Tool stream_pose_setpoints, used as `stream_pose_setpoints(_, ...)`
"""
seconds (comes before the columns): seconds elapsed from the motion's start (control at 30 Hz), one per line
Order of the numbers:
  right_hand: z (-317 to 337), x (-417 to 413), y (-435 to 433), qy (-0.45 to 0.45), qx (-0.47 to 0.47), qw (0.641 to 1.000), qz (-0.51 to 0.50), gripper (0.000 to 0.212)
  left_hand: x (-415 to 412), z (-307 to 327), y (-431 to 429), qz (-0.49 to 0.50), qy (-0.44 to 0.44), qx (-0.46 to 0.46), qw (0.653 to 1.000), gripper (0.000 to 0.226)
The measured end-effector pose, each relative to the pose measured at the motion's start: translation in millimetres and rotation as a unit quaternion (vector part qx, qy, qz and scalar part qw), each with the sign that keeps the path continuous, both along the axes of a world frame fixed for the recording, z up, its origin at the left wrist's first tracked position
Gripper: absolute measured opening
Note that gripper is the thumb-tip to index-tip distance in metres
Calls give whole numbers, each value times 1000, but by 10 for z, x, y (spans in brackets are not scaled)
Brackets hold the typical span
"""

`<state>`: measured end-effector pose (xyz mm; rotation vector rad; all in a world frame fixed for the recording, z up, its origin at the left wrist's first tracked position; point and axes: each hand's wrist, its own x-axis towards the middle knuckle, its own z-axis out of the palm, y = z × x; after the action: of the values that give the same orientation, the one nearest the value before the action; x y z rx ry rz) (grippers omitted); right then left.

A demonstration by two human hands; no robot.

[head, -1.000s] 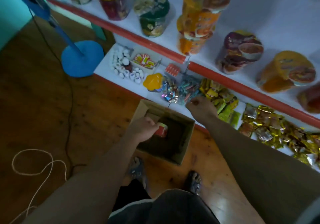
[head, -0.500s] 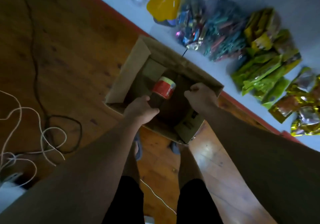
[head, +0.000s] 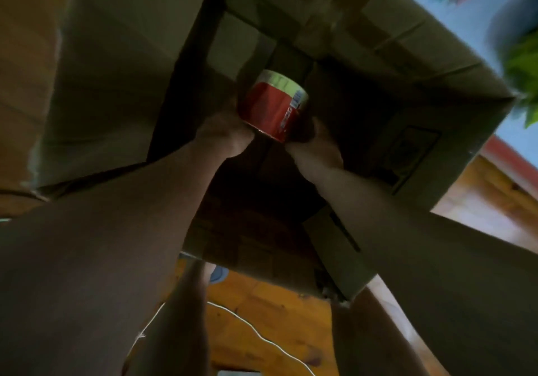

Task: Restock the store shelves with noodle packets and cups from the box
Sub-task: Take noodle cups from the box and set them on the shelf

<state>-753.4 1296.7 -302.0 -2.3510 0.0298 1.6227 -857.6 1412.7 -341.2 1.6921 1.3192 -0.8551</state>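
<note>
Item: 1 noodle cup, red wall, pale lid. Location: deep inside the cardboard box, near the middle of its dark floor; nothing else can be made out in there, though the corners are too dark to be sure. The box stands open on the wooden floor, its 4 flaps spread outward.

Orientation: the cup reads as roughly upright in the box, its long axis running from the lid at the far, upper end in view to the base rim at the near end. Seen from above, the axis points away from the wrists and slightly to the right.

Left hand: fingers curled and closed against the cup's left lower wall, touching it. Right hand: touching the cup's right lower edge, fingers wrapped behind it and mostly lost in shadow; it reads as gripping, though fingertip placement cannot be told.

Key relation: the cup lies between the 2 hands and just beyond them, both about equally near, each seated low on the wall close to the base. Neither hand covers the lid.

Judgement: the step in hand is lifting the cup out of the box. With the grasp low and the axis leaning away, the pull probably needs to run straight up along that axis, toward the camera, to clear the box walls.

Elsewhere: a white cord lies on the floor; blurred green packets sit at the right edge.
</note>
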Motion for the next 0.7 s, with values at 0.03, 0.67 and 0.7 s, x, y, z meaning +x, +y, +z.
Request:
stream_pose_setpoints(0.03,-106,-25,1,13,3,1000,-21,78,-11,-108,4,-8,-1,-5,1000,56)
stream_pose_setpoints(0.67,1089,74,-148,14,101,994,-46,52,-12,1378,8,143,-130,-62,979,59)
stream_pose_setpoints(0.7,1260,102,-161,9,111,993,-45,48,3,1546,-20,159,-145,-60,975,58)
